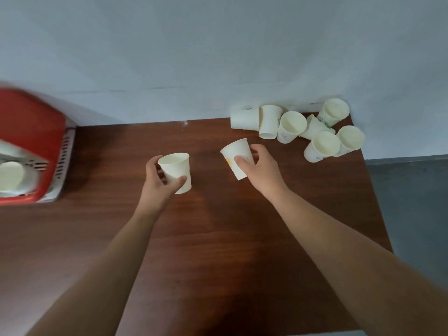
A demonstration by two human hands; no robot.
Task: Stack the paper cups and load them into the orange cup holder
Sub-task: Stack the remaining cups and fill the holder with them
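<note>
Gripping the upright cup (176, 171) in my curled left hand (157, 181), my right hand (261, 168) wraps the tilted cup (236, 156) just right of it, apart, rim leaning toward it.

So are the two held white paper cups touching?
Apart: the head view shows brown wooden table between the left hand's white paper cup and the right hand's white paper cup.
</note>
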